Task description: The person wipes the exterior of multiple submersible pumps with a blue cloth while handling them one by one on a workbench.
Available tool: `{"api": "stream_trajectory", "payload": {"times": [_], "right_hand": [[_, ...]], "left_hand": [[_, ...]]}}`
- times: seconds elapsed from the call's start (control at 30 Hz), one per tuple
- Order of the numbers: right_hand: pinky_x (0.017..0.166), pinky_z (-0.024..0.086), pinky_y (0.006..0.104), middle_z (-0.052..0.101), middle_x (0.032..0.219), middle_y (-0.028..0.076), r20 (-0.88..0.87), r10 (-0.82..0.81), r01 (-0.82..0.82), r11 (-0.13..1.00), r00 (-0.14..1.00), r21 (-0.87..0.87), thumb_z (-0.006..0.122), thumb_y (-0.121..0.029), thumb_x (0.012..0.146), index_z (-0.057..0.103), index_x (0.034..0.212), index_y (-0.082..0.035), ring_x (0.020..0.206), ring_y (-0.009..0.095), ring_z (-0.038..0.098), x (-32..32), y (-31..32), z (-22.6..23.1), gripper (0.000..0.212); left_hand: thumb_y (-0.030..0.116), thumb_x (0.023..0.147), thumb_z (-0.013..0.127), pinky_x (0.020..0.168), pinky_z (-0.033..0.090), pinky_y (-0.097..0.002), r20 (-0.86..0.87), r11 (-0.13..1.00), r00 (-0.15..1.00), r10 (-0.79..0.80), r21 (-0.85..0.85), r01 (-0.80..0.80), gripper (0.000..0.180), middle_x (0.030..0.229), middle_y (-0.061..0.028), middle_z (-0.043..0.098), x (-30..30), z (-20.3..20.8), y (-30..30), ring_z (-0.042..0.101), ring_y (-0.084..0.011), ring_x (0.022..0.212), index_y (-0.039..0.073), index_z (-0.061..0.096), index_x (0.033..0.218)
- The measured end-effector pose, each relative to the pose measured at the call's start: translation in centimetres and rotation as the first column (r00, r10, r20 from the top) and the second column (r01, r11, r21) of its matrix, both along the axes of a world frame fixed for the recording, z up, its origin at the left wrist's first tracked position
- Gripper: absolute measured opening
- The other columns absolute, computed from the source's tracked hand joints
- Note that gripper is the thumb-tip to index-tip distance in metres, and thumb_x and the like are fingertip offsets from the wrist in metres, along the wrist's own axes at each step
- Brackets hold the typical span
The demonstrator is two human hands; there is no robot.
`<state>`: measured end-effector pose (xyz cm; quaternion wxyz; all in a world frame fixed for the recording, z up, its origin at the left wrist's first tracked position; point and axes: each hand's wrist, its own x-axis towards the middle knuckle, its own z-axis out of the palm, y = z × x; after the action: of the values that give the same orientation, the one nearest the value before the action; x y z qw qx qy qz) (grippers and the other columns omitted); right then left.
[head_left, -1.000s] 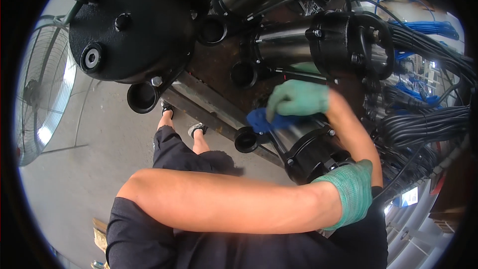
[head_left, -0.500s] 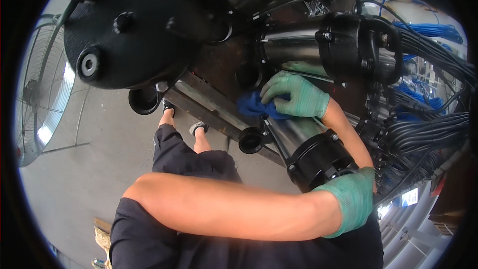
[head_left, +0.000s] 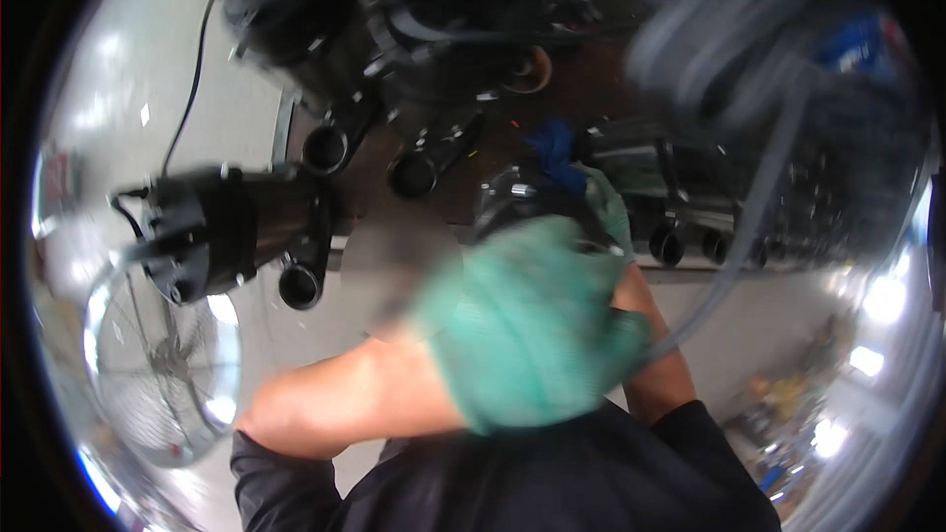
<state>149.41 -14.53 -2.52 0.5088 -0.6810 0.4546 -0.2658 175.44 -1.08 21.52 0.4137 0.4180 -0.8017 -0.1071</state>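
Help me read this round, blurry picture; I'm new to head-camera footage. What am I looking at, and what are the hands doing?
The camera sits on a person's head and looks down through a fisheye lens, so edges bend and the frame is round. The big blurred green shape is a gloved hand raised close to the lens; from the bare forearm it looks like the left one. The other gloved hand, farther off, is by a blue cloth against a black-and-steel cylindrical machine. Whether it grips the cloth is unclear. Similar machines lie on a dark bench. A wire-guarded fan stands lower left.
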Motion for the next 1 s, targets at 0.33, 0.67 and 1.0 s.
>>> {"api": "stream_trajectory", "payload": {"times": [0.33, 0.67, 1.0], "right_hand": [[0.088, 0.056, 0.0490, 0.073, 0.113, 0.026, -0.166, -0.424, 0.429, 0.903, 0.890, -0.011, 0.057, -0.017, 0.104, 0.066, 0.126, -0.001, 0.102, 0.046, 0.070, -5.9, 13.4, -6.5, 0.029], [0.100, 0.055, 0.0443, 0.069, 0.131, 0.024, 0.347, -0.254, 0.164, 0.949, 0.903, 0.267, 0.074, -0.032, 0.095, 0.051, 0.149, -0.005, 0.119, 0.037, 0.069, 0.1, 8.1, -2.7, 0.064], [0.099, 0.055, 0.0496, 0.069, 0.124, 0.022, -0.061, 0.092, -0.098, 0.990, 0.994, -0.103, 0.076, -0.025, 0.091, 0.061, 0.136, -0.010, 0.111, 0.041, 0.068, -0.6, 19.3, -4.9, 0.050]], "left_hand": [[0.012, 0.055, 0.072, 0.061, 0.037, -0.0368, 0.052, 0.993, 0.998, -0.021, 0.118, 0.014, 0.013, 0.069, -0.0001, 0.058, 4.9, 1.0, 0.3, 0.052, -0.0211, 0.065, 0.014, 0.065, 0.065], [0.013, 0.066, 0.083, 0.060, 0.040, -0.0387, 0.139, 0.988, 0.984, -0.113, 0.121, 0.097, 0.024, 0.075, -0.0111, 0.061, 4.3, 0.6, -0.4, 0.054, -0.0279, 0.066, 0.003, 0.062, 0.074], [0.029, 0.099, 0.069, 0.066, 0.046, -0.0321, -0.053, 0.806, 0.820, 0.570, 0.227, -0.546, 0.034, 0.080, -0.0074, 0.066, 5.6, -1.5, -0.4, 0.058, -0.0185, 0.073, -0.003, 0.066, 0.088]]}}
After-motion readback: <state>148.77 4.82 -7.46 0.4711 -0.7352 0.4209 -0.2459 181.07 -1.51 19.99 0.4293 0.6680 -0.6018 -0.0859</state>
